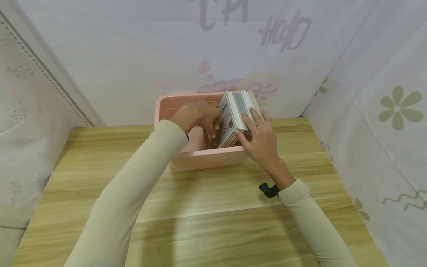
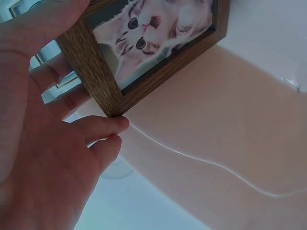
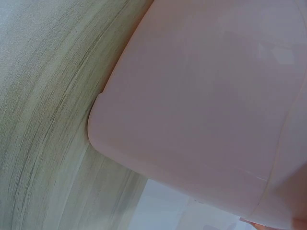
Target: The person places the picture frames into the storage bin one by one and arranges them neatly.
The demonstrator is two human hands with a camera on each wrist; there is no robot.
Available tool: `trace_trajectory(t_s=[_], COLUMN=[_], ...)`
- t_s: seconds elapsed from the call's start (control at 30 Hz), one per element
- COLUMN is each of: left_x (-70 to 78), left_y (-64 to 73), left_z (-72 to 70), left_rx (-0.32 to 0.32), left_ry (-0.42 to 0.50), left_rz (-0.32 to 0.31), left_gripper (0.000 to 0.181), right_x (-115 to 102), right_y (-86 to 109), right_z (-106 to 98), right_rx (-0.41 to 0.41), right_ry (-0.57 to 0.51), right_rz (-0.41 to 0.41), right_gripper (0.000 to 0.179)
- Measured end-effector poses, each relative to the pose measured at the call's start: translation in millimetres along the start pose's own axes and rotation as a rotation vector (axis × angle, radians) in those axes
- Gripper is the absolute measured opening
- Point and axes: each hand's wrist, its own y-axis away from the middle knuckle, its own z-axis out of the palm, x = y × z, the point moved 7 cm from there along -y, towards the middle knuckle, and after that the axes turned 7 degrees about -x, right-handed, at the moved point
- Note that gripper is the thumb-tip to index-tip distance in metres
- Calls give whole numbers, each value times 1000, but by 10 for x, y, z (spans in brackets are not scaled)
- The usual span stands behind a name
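Note:
A pink plastic bin (image 1: 208,161) holds a row of picture frames (image 1: 238,107), their white, blue and wooden edges facing up at its right side. Inside the bin, my left hand (image 1: 203,115) holds a brown wooden picture frame (image 2: 153,79) with a kitten photo. In the left wrist view, the thumb lies over this frame and fingers pass behind it. My right hand (image 1: 261,142) grips the row from above, its fingers and thumb on the top edges. The right wrist view shows mainly the bin's outer wall (image 3: 192,105); the right fingers are hidden there.
The bin stands at the back of a wood-grain table (image 1: 207,222), close to a printed white cloth backdrop (image 1: 133,55). More cloth (image 1: 377,122) hangs along the right side. A black strap (image 1: 268,190) sits at the right wrist.

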Motion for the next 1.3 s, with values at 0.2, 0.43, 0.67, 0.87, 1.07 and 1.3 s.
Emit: trace_trajectory(t_s=[0.2,0.43,0.67,0.87,1.07,1.3], left_x=[69,80,74,-7,-152,-321], left_y=[-20,18,81,160,285,385], left_z=[4,21,-70,-109,-162,-178], left_rx=[-8,-16,7,22,54,102], left_ry=[-26,11,72,119,96,104], left_rz=[29,-1,-18,22,13,-103], left_gripper=[45,47,35,38,43,64], right_x=[2,1,17,58,128,148], right_y=[-6,-17,-70,-94,-117,-120], right_z=[5,24,49,90,88,72], right_rx=[3,0,2,-7,-15,-82], right_ry=[0,-3,-1,-17,-16,-38], right_rz=[-2,-13,-26,-29,-26,-22], right_gripper=[57,57,58,58,59,59])
